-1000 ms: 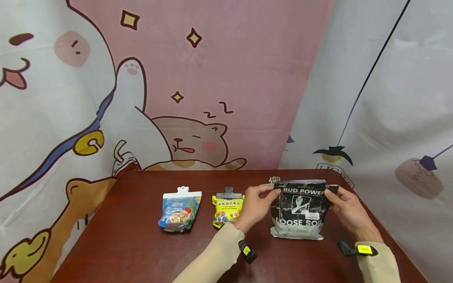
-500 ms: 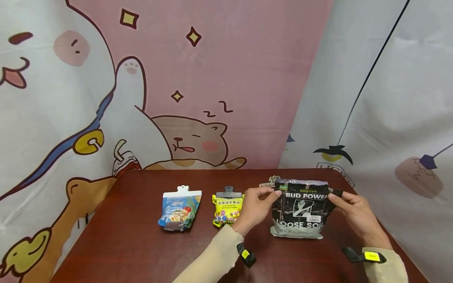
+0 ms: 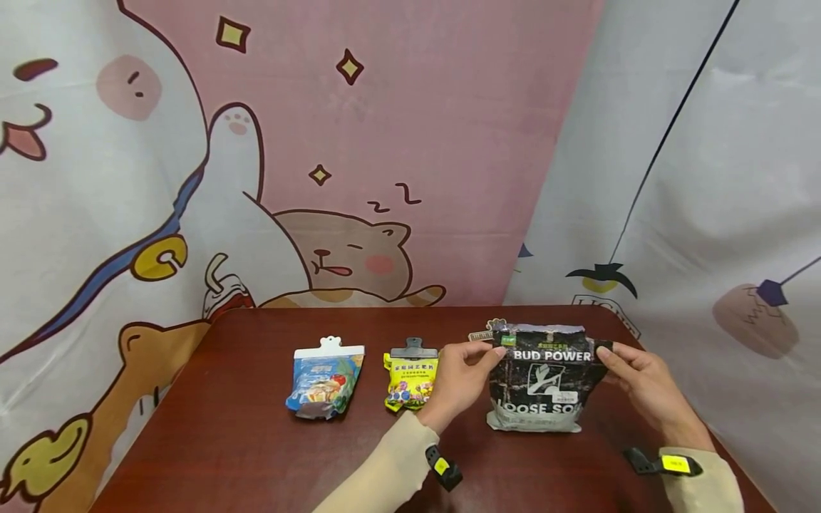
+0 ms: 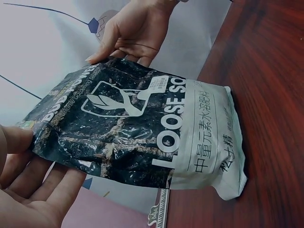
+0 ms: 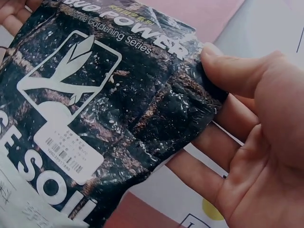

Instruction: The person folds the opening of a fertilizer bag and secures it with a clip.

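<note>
A black soil bag [image 3: 541, 377] with a pale bottom band stands upright at the right of the table, its front facing me. My left hand [image 3: 463, 377] pinches its upper left edge, thumb in front and fingers behind. At the upper right corner my right hand [image 3: 648, 392] pinches the bag the same way. In the left wrist view the bag's pale bottom [image 4: 209, 137] is down at the tabletop. The right wrist view shows the right thumb [image 5: 232, 71] pressed on the front and the other fingers behind. A white barcode sticker [image 5: 69, 152] is on the bag.
Left of the hands lie a yellow packet [image 3: 410, 381] under a grey clip [image 3: 413, 348] and a blue packet [image 3: 326, 385] under a white clip [image 3: 330, 348]. Behind the soil bag a flat pale decorated clip [image 3: 482, 333] partly shows. A printed cloth [image 3: 449, 142] hangs behind the table [image 3: 256, 449].
My right hand has shifted slightly right and down, drawing the bag's upper right corner outward, so its front looks flatter. The left hand keeps its grip almost in place. The other packets have not moved.
</note>
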`<state>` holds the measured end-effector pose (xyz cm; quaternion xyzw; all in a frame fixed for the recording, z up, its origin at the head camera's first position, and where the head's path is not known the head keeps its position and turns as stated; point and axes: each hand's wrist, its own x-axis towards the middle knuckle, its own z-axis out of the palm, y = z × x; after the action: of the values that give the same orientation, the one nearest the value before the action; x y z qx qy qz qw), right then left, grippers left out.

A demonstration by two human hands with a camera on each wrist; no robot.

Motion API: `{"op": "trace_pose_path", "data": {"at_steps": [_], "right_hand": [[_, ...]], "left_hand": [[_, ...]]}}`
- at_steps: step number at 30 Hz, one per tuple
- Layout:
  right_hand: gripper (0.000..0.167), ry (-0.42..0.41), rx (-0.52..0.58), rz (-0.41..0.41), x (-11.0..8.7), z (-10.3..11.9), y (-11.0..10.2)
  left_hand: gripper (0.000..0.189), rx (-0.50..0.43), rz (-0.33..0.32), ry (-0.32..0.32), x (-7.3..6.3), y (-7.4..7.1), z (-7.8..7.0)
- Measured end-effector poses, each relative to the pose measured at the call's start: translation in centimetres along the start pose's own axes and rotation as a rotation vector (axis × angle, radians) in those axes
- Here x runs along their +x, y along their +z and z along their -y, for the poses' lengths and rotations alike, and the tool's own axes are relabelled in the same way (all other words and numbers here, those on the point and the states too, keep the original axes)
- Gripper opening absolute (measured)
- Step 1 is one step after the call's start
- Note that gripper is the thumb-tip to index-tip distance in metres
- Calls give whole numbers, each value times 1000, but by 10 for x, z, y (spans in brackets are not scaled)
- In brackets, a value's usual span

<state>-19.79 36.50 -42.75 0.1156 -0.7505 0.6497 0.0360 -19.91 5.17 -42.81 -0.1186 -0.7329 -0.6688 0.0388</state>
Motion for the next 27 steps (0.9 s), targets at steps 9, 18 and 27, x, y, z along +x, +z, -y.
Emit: {"op": "trace_pose_path", "data": {"at_steps": [9,18,27], "right_hand": [[54,-34,-406,-94,-4,11,4],[54,-55,-528,-179,-11,13,10],[51,-9,-585,-170,-11,15,11]], "left_hand": [[31,25,15,82,-3,-1,1],[54,21,104,191,-5,-3,0],[40,27,163,195,-6,-5,2]]}}
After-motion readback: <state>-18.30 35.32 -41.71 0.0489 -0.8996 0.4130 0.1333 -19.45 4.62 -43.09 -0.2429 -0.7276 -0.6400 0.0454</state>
